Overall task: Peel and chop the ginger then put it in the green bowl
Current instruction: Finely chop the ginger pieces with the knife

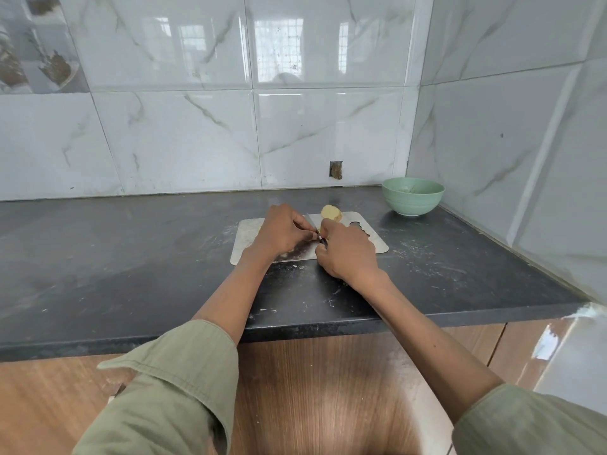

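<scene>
Steel, thin and dull, forms the cutting board point(368, 243) that lies flat on the dark stone table point(131, 257), a little right of the middle. Both hands meet over it. The left hand point(282, 233) has its fingers point(303, 224) curled inward and pressed together, pinching something small against the board; what it is cannot be told. The right hand point(348, 254) touches it fingertip to fingertip, curled round the handle of a knife point(311, 222), whose narrow blade shows between the two hands, pointing far. A peeled piece of ginger point(331, 213), pale yellow, sits on the far edge of the board, just beyond the right hand. The green bowl point(413, 196) stands to the far right, near the tiled corner, well apart from the board. Olive sleeves point(170, 389) are rolled up on both forearms.
</scene>
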Available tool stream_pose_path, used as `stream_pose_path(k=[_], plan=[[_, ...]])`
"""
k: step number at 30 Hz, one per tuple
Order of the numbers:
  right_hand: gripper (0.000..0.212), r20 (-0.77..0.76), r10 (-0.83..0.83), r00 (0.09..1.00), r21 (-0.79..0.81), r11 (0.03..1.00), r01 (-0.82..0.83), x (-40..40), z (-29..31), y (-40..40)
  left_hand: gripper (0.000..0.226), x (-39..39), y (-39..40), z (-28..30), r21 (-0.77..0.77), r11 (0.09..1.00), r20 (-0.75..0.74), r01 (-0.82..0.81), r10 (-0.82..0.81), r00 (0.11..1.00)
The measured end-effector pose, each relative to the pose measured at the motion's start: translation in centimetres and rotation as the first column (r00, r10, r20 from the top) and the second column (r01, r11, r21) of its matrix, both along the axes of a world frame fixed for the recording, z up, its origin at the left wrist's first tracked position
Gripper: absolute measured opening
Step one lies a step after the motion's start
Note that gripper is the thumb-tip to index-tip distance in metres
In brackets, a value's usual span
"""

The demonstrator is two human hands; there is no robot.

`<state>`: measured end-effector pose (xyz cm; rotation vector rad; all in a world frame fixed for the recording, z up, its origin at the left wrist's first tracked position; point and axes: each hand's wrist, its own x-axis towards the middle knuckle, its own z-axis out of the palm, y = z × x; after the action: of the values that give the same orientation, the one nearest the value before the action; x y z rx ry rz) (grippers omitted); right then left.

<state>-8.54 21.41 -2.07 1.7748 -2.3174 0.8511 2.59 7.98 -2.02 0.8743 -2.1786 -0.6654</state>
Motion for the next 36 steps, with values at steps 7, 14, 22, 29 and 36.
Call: stream_pose_path(k=[7, 14, 22, 29, 36], plan=[[0.017, 0.059, -0.011, 0.998, -0.078, 0.997, 0.016, -0.4, -0.9, 0.3, 0.009, 0.2, -0.2, -0.1, 0.005, 1.000, -0.004, 0.023, -0.023, 1.000], [0.017, 0.085, -0.035, 0.996, -0.111, 0.993, 0.044, -0.4, -1.1, 0.7, 0.010, 0.0, -0.2, 0.0, -0.047, 0.998, 0.022, 0.035, -0.034, 0.999], [0.016, 0.162, -0.022, 0.987, -0.100, 0.994, 0.039, -0.6, -1.0, 0.7, 0.003, 0.4, 0.0, 0.4, -0.052, 0.998, -0.010, 0.040, -0.041, 0.999], [0.016, 0.179, -0.004, 0.984, -0.119, 0.993, 0.026, -0.5, -0.9, 1.0, 0.003, 0.5, 0.0, 1.0, -0.081, 0.996, -0.014, -0.029, 0.028, 1.000], [0.019, 0.132, 0.026, 0.991, -0.118, 0.993, -0.010, -0.1, -0.7, 1.2, 0.010, 0.6, 0.2, 1.0, -0.055, 0.998, 0.093, -0.018, 0.023, 0.995]])
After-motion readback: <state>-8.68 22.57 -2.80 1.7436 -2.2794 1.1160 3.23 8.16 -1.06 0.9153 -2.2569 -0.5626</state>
